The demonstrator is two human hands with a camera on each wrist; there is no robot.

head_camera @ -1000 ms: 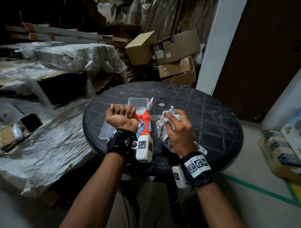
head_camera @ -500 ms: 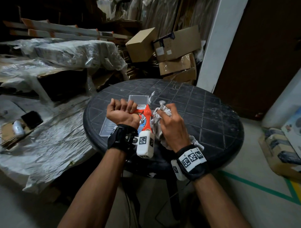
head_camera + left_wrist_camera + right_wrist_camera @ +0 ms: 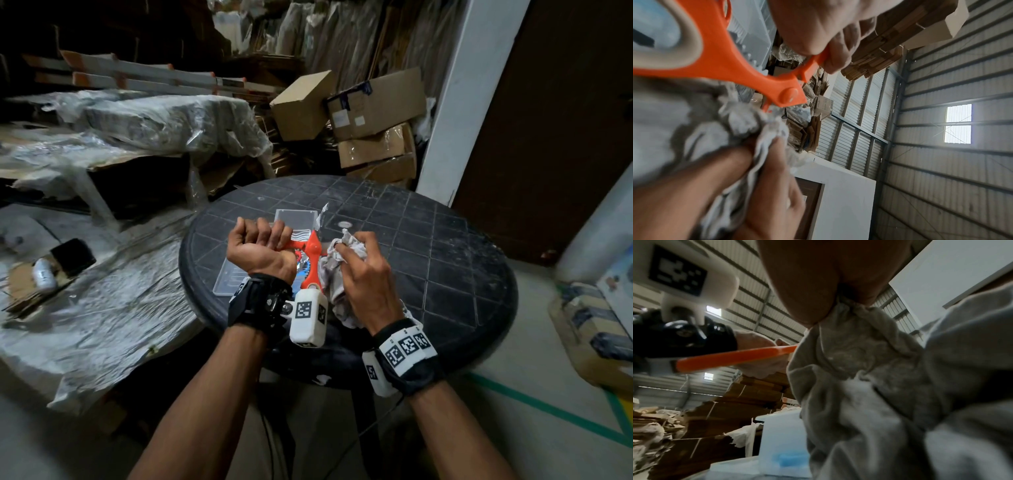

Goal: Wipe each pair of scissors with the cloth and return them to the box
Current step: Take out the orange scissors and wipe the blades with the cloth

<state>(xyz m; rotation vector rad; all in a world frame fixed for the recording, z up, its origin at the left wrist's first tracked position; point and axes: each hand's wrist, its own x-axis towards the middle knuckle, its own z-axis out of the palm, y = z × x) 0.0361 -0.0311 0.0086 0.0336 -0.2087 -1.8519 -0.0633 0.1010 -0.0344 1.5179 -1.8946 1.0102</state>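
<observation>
Orange-handled scissors [image 3: 310, 251] hang over the round black table [image 3: 445, 260], and my left hand [image 3: 260, 245] grips one handle arm in a fist, palm up. My right hand [image 3: 363, 270] clutches a crumpled grey-white cloth [image 3: 334, 270] pressed against the scissors beside the pivot. In the left wrist view the orange scissors [image 3: 748, 78] meet the cloth [image 3: 719, 123] just past the pivot screw; the blades are hidden in the cloth. The right wrist view shows the orange handle [image 3: 735, 356] edge-on entering the cloth [image 3: 869, 369]. A clear plastic box [image 3: 294, 219] lies open on the table under my hands.
Cardboard boxes [image 3: 373, 116] are stacked behind the table. Plastic-wrapped bundles [image 3: 137, 126] and sheeting lie to the left. A white pillar [image 3: 462, 96] and a dark door stand at the right. Something blue [image 3: 791, 457] sits in the clear box.
My right hand with the cloth has moved left from beside the scissors up against them. My left hand has kept its grip on the handle.
</observation>
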